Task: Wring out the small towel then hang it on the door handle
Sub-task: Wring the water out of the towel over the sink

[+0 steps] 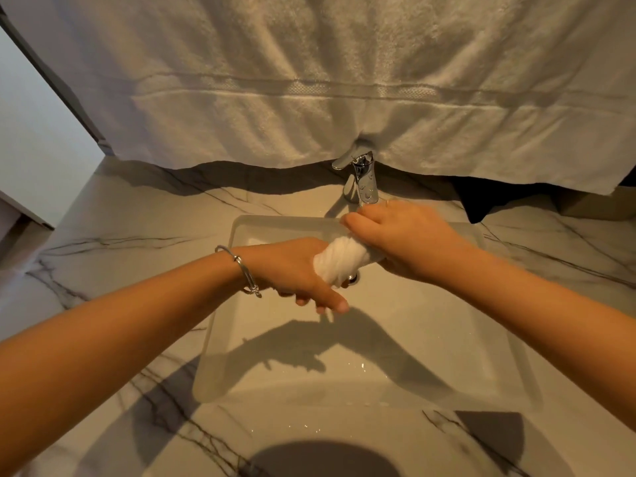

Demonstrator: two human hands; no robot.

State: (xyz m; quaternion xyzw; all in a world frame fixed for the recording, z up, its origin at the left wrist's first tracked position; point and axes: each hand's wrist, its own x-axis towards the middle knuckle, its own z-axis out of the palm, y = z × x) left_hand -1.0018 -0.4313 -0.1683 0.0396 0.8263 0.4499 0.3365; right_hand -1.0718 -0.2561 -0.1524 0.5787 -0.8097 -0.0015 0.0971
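Marble-patterned counter (130,215) with dark veins surrounds a rectangular white sink (385,370), and a big pale towel (309,80) hangs across the wall behind it, its lower edge draped over the top of the chrome faucet (361,180).

Your two bare forearms reach in from the lower corners and meet above the far half of the basin. Your left hand (296,270) comes in from the left with its back facing up, the wrist turned so the thumb and fingertips point down and toward you; a thin silver bracelet (241,270) circles that wrist. This hand is closed around the near-left end of the small towel (340,258). Your right hand (409,242) comes in from the right, also knuckles up, with the thumb stretched toward the faucet base, and it is clenched over the far-right end of the same cloth.

You hold the small towel between both hands, above the basin and just over the drain (352,278), clear of the sink floor. It is twisted into a tight white roll with spiral ridges showing on the short stretch left bare between your fists. Its long axis runs on a slant, from your left hand at the near-left up to your right hand at the far-right, roughly level with the sink. Both ends are hidden inside your grips.

Shadows of your arms fall across the sink bottom.
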